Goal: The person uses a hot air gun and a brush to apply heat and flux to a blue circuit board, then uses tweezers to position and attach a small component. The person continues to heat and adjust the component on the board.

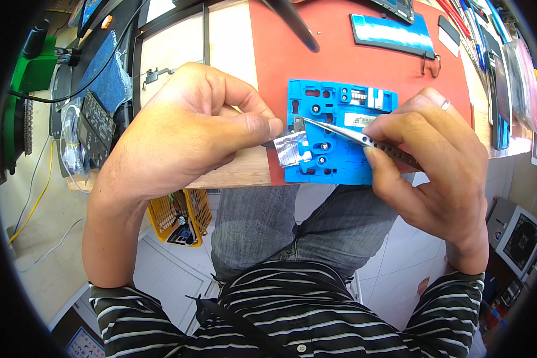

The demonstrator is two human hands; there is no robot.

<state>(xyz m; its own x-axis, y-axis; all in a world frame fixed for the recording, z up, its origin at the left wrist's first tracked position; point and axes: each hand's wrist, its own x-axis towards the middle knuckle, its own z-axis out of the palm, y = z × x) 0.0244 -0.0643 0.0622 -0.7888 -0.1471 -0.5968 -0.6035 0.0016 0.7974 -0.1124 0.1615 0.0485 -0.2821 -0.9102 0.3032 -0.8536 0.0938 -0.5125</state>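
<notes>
My right hand (432, 149) grips a pair of metal tweezers (346, 132) with a row of holes along the handle. The tips point left and meet a small grey metal part (298, 123). My left hand (191, 128) is closed, thumb and forefinger pinched together at the edge of that part. A crinkled piece of silver foil (290, 150) hangs just below the fingertips, over the left edge of a blue holding fixture (352, 170). Screws, slots and a white label show on the fixture, which lies on a red mat (316, 65). What the left fingertips cover is hidden.
A blue-screened phone panel (392, 34) lies at the far right of the mat, near a small metal clip (431, 63). A dark frame (172, 45) sits at the back left. Circuit boards (95, 127) lie farther left. A yellow basket (198, 209) stands below the bench edge.
</notes>
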